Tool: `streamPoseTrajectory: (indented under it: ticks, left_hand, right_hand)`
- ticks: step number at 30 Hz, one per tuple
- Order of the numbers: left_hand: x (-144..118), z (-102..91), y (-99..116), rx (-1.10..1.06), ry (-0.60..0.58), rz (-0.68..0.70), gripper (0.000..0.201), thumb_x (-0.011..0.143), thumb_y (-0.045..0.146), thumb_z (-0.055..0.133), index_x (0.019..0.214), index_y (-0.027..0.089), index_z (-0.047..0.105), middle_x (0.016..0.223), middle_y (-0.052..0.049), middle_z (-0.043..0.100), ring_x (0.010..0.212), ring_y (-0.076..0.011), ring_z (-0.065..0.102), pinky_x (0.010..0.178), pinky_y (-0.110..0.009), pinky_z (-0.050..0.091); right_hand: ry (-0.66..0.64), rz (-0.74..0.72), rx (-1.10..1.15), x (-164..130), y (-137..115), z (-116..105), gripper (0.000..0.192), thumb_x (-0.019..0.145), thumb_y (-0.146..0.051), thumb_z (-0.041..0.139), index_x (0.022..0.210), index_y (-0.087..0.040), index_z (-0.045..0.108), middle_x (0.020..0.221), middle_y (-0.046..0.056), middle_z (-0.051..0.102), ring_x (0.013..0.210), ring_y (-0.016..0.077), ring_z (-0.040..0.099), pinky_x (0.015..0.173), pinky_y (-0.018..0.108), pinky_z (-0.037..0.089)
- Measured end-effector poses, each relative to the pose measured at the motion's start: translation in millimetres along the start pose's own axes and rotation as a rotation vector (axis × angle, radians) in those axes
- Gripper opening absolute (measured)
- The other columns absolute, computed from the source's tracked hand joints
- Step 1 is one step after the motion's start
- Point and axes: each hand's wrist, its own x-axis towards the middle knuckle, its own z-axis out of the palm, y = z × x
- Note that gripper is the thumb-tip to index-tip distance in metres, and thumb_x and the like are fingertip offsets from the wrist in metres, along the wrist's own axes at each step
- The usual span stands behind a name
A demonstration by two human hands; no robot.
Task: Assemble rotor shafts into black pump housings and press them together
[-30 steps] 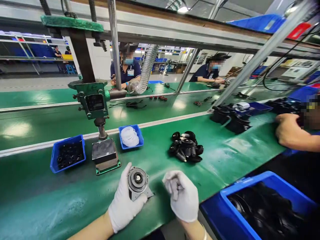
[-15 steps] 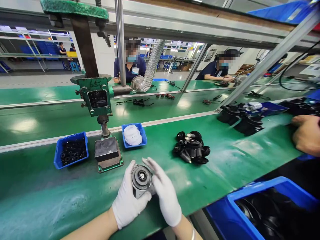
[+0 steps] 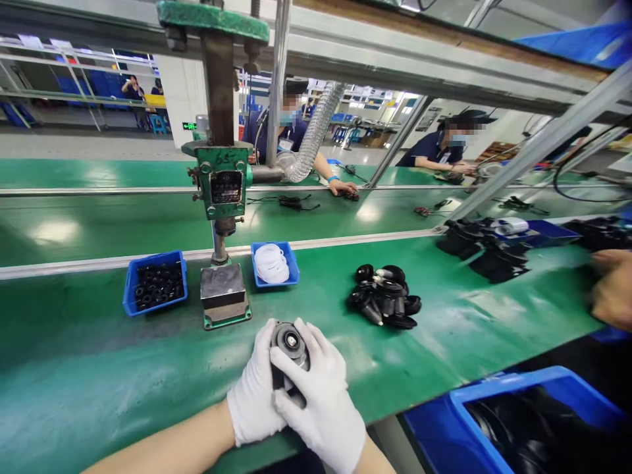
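Note:
Between my two white-gloved hands is a round dark-grey motor-like housing [image 3: 291, 341], its stepped rings and small pale centre facing up. My left hand [image 3: 257, 395] wraps its left side. My right hand [image 3: 323, 388] closes over its right and front, fingers curled across the lower part, so much of the body is hidden. Both hands are just above the near edge of the green bench. Beyond them stands a green press [image 3: 224, 178] with a metal block [image 3: 223, 289] at its foot. Right of my hands lies a pile of black parts with grey shafts [image 3: 388, 296].
Blue trays flank the press block: one of small black rings [image 3: 155, 283], one of white rings [image 3: 272, 264]. A blue bin [image 3: 513, 382] of black parts sits low at right. A co-worker's hand [image 3: 612, 289] is at the right edge; another reaches onto the far bench [image 3: 343, 186].
My right hand has shifted round the housing, its fingers now folded over the front. The view has swung slightly left. Across the bench, a co-worker's arm has reached out to small red parts.

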Motion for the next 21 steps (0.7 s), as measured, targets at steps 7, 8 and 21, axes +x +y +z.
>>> streamPoseTrajectory:
  ticks: [7, 8, 21]
  left_hand:
    - [12.0, -20.6, 0.4, -0.344, 0.101, 0.095, 0.098, 0.08, 0.064, 0.062, 0.151, 0.02, 0.011, 0.155, -0.018, 0.024, 0.145, -0.0343, 0.025, 0.119, -0.053, 0.021]
    - [14.1, -21.7, -0.3, -0.359, 0.141, 0.093, 0.095, 0.081, 0.065, 0.061, 0.151, 0.021, 0.014, 0.154, -0.018, 0.026, 0.143, -0.0344, 0.028, 0.118, -0.053, 0.023]
    - [19.3, -26.7, -5.1, -0.301, 0.303, 0.108, 0.075, 0.086, 0.058, 0.053, 0.145, 0.022, 0.028, 0.146, -0.016, 0.039, 0.131, -0.0335, 0.043, 0.108, -0.049, 0.034]
  right_hand:
    - [0.043, 0.117, -0.166, 0.3, 8.8, 0.6, 0.047, 0.08, -0.028, 0.065, 0.127, -0.031, 0.063, 0.153, 0.016, 0.027, 0.103, 0.0374, 0.057, 0.076, 0.051, 0.05]
    - [0.057, 0.12, -0.164, 0.2, 10.4, -0.4, 0.045, 0.081, -0.026, 0.064, 0.126, -0.029, 0.063, 0.152, 0.017, 0.028, 0.1, 0.0362, 0.058, 0.076, 0.051, 0.051]
    - [0.066, -0.018, -0.081, -0.5, 15.0, -19.4, 0.036, 0.082, -0.024, 0.062, 0.117, -0.024, 0.066, 0.149, 0.015, 0.034, 0.109, 0.0376, 0.057, 0.08, 0.051, 0.053]
